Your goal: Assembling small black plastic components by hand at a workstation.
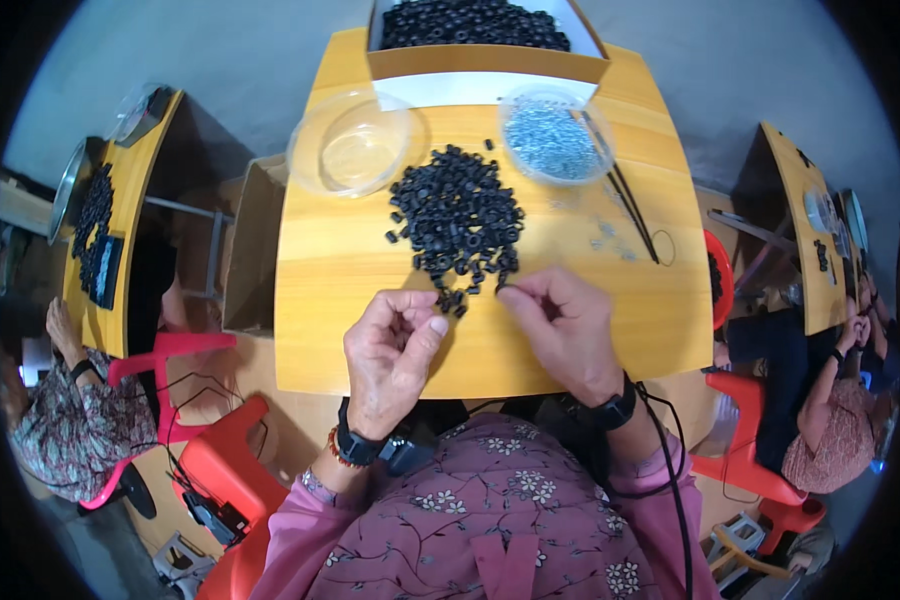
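A heap of small black ring-like plastic parts (460,205) lies in the middle of the yellow wooden table (340,290). At its near edge, my left hand (395,350) is closed with thumb and forefinger bent toward each other beside a few loose parts; what they hold, if anything, is too small to make out. My right hand (565,325) pinches a small black part at the heap's near right edge. Behind the heap, a clear round tub (555,135) holds many small silvery pieces. To its left stands a clear plastic bowl (350,145) with nothing visible inside.
A cardboard box (485,62) full of black parts stands at the table's far edge. Black tweezers (625,200) lean from the tub, near scattered silvery pieces (610,238). A red basin (717,280) sits beyond the right edge. Other people work at tables on both sides.
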The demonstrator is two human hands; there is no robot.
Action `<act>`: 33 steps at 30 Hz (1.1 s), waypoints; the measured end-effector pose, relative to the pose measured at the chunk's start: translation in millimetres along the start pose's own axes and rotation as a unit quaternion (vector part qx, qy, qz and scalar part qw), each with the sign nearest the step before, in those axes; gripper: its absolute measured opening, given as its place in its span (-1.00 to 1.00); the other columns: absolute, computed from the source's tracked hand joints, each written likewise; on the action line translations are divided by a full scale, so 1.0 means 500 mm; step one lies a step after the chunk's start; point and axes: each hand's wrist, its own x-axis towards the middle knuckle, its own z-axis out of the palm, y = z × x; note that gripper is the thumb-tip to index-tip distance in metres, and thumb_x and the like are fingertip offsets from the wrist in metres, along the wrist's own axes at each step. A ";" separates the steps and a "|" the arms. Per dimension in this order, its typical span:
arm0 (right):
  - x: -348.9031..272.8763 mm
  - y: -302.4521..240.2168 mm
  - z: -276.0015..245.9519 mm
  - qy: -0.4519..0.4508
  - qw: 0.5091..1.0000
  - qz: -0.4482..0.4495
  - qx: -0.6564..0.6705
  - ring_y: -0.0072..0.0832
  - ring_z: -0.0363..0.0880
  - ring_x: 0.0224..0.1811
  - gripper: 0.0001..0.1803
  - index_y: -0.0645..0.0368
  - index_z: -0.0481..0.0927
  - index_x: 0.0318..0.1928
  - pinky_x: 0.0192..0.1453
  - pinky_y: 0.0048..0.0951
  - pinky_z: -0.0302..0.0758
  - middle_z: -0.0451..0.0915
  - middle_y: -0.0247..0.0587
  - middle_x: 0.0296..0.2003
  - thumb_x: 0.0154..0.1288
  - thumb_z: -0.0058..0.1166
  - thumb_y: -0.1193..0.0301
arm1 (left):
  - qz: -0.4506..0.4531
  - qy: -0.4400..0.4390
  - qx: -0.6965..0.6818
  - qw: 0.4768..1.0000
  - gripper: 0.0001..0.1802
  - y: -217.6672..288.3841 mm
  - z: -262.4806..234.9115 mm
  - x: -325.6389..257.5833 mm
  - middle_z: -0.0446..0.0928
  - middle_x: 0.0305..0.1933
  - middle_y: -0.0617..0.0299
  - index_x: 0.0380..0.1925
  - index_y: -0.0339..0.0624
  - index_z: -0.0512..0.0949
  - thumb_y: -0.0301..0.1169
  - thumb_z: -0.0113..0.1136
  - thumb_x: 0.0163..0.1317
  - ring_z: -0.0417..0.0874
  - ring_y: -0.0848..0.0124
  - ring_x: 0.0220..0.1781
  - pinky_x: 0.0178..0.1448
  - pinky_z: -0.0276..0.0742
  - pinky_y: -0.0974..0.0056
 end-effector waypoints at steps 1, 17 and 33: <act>-0.010 -0.005 -0.006 -0.023 1.000 0.015 0.009 -0.48 0.54 -0.55 -0.85 0.29 0.65 -0.31 -0.46 -0.43 0.45 0.58 -0.16 -0.53 0.28 0.32 0.45 | 0.013 -0.026 -0.026 0.999 -0.72 -0.009 0.008 -0.004 0.55 -0.25 0.37 -0.02 -0.33 0.59 -0.60 0.33 0.28 0.51 0.63 -0.23 -0.10 0.48 0.51; -0.025 0.036 -0.080 0.021 0.999 0.042 -0.023 -0.37 0.59 -0.45 -0.82 0.30 0.65 -0.18 -0.37 -0.36 0.50 0.61 -0.10 -0.41 0.34 0.23 0.42 | 0.051 -0.119 -0.020 0.991 -0.80 -0.047 0.056 -0.016 0.51 -0.25 0.29 -0.16 -0.31 0.57 -0.59 0.37 0.25 0.50 0.56 -0.24 -0.12 0.47 0.44; 0.112 0.099 -0.071 0.021 0.947 -0.044 -0.318 0.04 0.63 -0.27 -0.81 0.15 0.62 -0.06 -0.20 -0.03 0.57 0.55 -0.05 -0.23 0.35 0.10 0.45 | 0.091 -0.146 0.042 0.984 -0.79 -0.046 0.049 -0.011 0.47 -0.25 0.30 -0.14 -0.32 0.57 -0.56 0.37 0.26 0.45 0.58 -0.28 -0.18 0.42 0.45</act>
